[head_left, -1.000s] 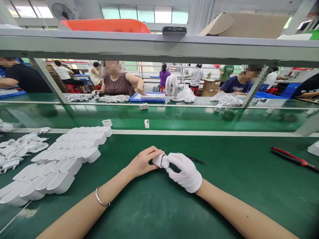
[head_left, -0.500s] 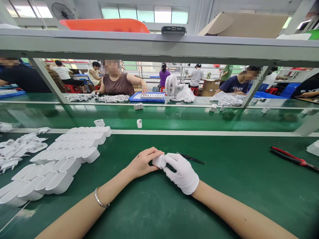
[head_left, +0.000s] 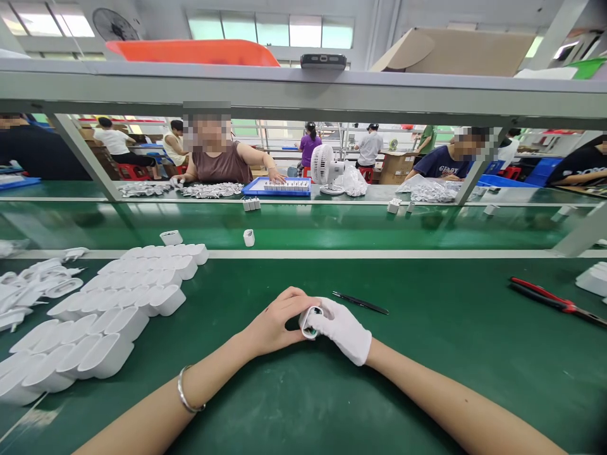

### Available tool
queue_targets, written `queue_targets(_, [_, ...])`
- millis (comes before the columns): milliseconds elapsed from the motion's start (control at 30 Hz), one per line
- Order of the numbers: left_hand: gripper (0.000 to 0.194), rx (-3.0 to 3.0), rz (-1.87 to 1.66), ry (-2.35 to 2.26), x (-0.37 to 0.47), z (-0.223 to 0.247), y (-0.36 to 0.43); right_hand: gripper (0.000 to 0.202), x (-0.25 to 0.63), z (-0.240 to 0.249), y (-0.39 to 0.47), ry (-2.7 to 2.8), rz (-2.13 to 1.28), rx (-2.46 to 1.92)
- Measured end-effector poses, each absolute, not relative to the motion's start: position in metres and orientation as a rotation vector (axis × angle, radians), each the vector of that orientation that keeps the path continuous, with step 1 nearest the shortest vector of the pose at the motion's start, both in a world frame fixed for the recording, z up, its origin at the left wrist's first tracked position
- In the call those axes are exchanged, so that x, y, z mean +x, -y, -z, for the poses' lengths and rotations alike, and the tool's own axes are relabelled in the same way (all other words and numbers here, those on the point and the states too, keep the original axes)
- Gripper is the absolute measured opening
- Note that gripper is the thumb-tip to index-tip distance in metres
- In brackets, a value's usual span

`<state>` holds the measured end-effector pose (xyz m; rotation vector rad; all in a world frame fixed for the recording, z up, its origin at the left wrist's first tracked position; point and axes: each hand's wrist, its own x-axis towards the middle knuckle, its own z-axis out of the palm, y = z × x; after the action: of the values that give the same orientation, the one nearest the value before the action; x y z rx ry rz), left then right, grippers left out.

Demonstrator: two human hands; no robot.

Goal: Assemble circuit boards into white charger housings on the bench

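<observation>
A white oval charger housing (head_left: 306, 327) is between my hands above the green bench, its open end turned up to me. Inside it a green circuit board edge and dark parts show. My bare left hand (head_left: 277, 321) grips the housing from the left, thumb below and fingers above. My right hand (head_left: 345, 330), in a white glove, closes on it from the right, with fingertips at the open end. Black tweezers (head_left: 361, 303) lie just behind the gloved hand. Rows of white oval housings (head_left: 111, 360) stand on the bench at left.
Folded white cables or plugs (head_left: 42, 281) lie at far left. Red-and-black pliers (head_left: 545, 296) rest at right, near white parts (head_left: 592, 278). Behind, a green conveyor belt (head_left: 303, 227) carries several white housings. A shelf beam (head_left: 284, 88) crosses overhead; co-workers sit beyond.
The housing has been tilted so its open end and the green board inside now face me. My gloved fingers have moved onto that opening. Pieces on the belt have shifted left.
</observation>
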<state>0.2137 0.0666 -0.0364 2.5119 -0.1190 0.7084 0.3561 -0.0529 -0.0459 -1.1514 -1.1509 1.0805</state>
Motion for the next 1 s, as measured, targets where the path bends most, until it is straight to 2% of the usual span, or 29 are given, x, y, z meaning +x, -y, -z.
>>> queue_targets(67, [0.052, 2.431, -0.623, 0.068, 0.214, 0.033, -0.067, 0.042, 0.365, 0.041, 0.056, 1.274, -0.953, -1.344])
queue_targets(200, [0.047, 2.301, -0.354, -0.159, 0.212, 0.032, -0.073, 0.030, 0.398, 0.027, 0.065, 1.501, -0.149, -2.117])
queue_targets(233, [0.049, 2.271, -0.296, -0.213, 0.212, 0.033, -0.075, 0.028, 0.407, 0.024, 0.066, 1.504, -0.036, -2.293])
queue_targets(300, [0.056, 2.221, -0.238, -0.287, 0.211, 0.035, -0.079, 0.024, 0.421, 0.023, 0.068, 1.499, -0.038, -2.504])
queue_targets(367, [0.058, 2.206, -0.236, -0.303, 0.210, 0.037, -0.082, 0.017, 0.430, 0.025, 0.068, 1.503, -0.125, -2.528])
queue_targets(533, [0.047, 2.235, -0.287, -0.303, 0.212, 0.037, -0.077, 0.021, 0.418, 0.024, 0.066, 1.553, -0.159, -2.354])
queue_targets(667, [0.041, 2.285, -0.315, -0.228, 0.215, 0.037, -0.072, 0.018, 0.398, 0.012, 0.069, 1.911, 0.062, -2.061])
queue_targets(767, [0.049, 2.309, -0.315, -0.175, 0.215, 0.037, -0.072, 0.027, 0.389, 0.007, 0.075, 2.135, 0.181, -1.983])
queue_targets(867, [0.058, 2.325, -0.334, -0.149, 0.215, 0.039, -0.073, 0.040, 0.385, 0.008, 0.079, 2.191, 0.123, -1.961])
queue_targets(1000, [0.059, 2.329, -0.359, -0.160, 0.215, 0.042, -0.073, 0.035, 0.382, 0.009, 0.083, 2.138, 0.049, -2.004])
